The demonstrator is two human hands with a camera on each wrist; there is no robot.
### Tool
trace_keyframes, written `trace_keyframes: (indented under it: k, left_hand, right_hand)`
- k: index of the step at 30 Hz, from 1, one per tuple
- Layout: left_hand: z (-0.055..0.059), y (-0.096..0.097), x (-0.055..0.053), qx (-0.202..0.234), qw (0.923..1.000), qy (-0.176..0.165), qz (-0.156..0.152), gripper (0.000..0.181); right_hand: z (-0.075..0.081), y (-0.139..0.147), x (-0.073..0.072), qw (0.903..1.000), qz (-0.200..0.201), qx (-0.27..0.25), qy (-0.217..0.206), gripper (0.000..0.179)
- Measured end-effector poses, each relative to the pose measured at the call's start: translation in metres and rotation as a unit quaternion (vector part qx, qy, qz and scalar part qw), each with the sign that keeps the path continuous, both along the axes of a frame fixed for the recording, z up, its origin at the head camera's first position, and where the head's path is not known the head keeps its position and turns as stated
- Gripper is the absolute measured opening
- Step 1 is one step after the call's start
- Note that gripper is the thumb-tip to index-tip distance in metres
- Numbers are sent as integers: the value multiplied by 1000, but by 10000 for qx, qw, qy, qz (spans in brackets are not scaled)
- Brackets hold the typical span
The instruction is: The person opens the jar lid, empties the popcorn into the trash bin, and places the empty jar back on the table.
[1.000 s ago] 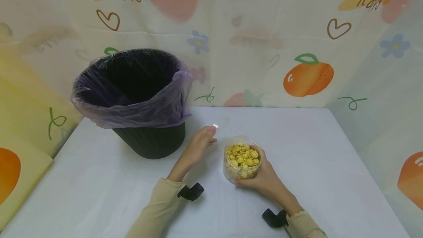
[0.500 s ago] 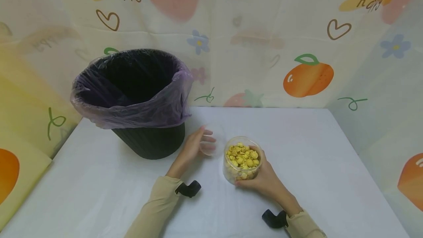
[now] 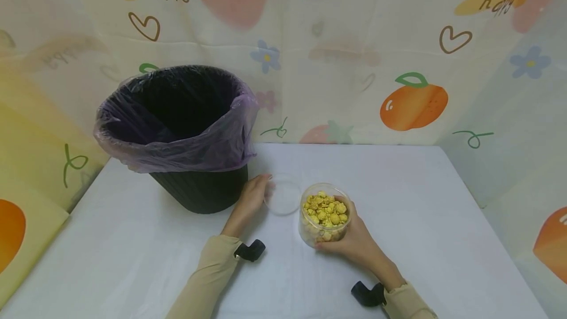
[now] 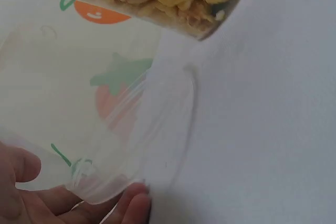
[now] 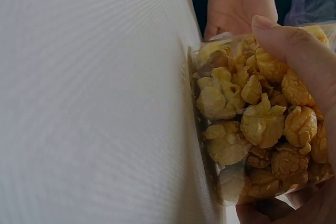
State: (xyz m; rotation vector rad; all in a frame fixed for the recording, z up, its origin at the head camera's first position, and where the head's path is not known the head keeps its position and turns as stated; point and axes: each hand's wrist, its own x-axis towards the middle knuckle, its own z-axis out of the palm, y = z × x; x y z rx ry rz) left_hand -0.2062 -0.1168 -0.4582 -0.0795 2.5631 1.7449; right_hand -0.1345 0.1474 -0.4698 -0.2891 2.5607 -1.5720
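A clear round jar full of yellow popcorn stands uncovered on the white table. My right hand grips it from the right, thumb along the near side and fingers round behind; the right wrist view shows the popcorn through the wall. Left of the jar a transparent round lid lies flat on the table. At its left edge is my left hand. In the left wrist view, the fingertips touch the rim of the lid, while the thumb stands apart from it.
A black trash bin lined with a translucent purple bag stands at the back left, close beside my left hand. A fruit-printed cloth hangs behind the white table and along its sides.
My left hand has brought the clear lid down flat onto the table, then drawn back slightly left, its fingers loosening. My right hand and the jar have stayed in place.
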Motion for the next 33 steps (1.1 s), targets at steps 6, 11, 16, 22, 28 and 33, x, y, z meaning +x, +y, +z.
trace_keyframes:
  k: [6,11,16,22,28,33]
  left_hand:
    - [-1,-3,-2,-591,9978,281,58,39]
    - [0,-3,0,-645,9975,277,-28,44]
    - [4,-5,3,-521,9977,441,-43,43]
    - [21,-5,7,-166,9961,856,-150,36]
    - [44,-1,16,225,9934,1081,-298,34]
    - [65,3,26,139,9906,1275,-470,33]
  right_hand:
    - [-1,1,0,10000,-18,11,1,117]
    - [-2,1,-1,10000,-17,36,23,117]
    - [-3,1,-1,10000,1,57,49,117]
    - [-3,1,-1,10000,5,30,34,118]
    - [-3,0,-2,10000,26,-26,57,117]
    - [-2,1,-2,10000,-9,-1,16,117]
